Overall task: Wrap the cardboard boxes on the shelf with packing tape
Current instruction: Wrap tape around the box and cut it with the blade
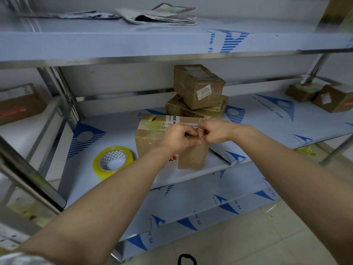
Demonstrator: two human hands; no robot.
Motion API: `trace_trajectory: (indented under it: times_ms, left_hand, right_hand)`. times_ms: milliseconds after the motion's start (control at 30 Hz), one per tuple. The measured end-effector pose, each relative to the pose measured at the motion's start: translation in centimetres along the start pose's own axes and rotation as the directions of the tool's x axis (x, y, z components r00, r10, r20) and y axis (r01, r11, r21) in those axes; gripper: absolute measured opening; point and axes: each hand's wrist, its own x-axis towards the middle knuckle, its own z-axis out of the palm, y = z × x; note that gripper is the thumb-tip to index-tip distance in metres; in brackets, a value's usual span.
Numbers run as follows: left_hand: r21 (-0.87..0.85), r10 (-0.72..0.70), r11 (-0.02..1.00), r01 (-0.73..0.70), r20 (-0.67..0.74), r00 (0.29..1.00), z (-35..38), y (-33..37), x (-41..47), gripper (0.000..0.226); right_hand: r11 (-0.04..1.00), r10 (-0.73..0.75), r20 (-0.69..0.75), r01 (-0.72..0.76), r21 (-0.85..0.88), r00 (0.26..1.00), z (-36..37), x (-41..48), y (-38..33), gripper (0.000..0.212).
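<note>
A brown cardboard box (152, 134) with yellowish tape across its top stands on the middle shelf (267, 119). My left hand (176, 137) and my right hand (214, 130) meet over the box's top front edge, fingers curled, and pinch what looks like a thin strip of clear tape between them. A roll of yellowish packing tape (112, 162) lies flat on the shelf to the left of the box, apart from both hands. Behind the box, two more taped boxes are stacked, the upper one (198, 85) labelled 3003 and the lower one (215, 108) wider.
Two small boxes (321, 95) sit at the shelf's right end. Another box (19, 104) rests on the neighbouring rack at left. Newspapers (160, 15) lie on the upper shelf. Steel uprights (57, 88) frame the bay, and tiled floor shows below.
</note>
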Motion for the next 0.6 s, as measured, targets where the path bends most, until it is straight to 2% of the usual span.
trace_trajectory:
  times_ms: [100, 200, 333, 600]
  left_hand:
    - [0.005, -0.007, 1.0, 0.007, 0.001, 1.0, 0.0, 0.0, 0.2, 0.026]
    - [0.008, -0.015, 1.0, 0.015, 0.007, 1.0, -0.1, 0.0, 0.3, 0.027]
    - [0.007, -0.012, 1.0, 0.012, 0.018, 1.0, -0.2, -0.1, 0.3, 0.029]
    - [0.026, 0.024, 0.999, -0.024, 0.016, 1.0, -0.1, -0.3, 0.3, 0.028]
  right_hand:
    - [0.998, -0.044, -0.087, 0.047, 0.034, 0.995, 0.3, -0.6, 0.5, 0.012]
    - [0.988, -0.008, -0.104, 0.024, 0.152, 0.995, -0.1, -0.7, 0.5, 0.009]
    - [0.955, 0.073, -0.009, -0.067, 0.287, 0.997, -0.4, -0.4, 0.2, 0.018]
    - [0.937, 0.09, 0.066, -0.107, 0.333, 0.994, -1.0, -0.1, 0.1, 0.009]
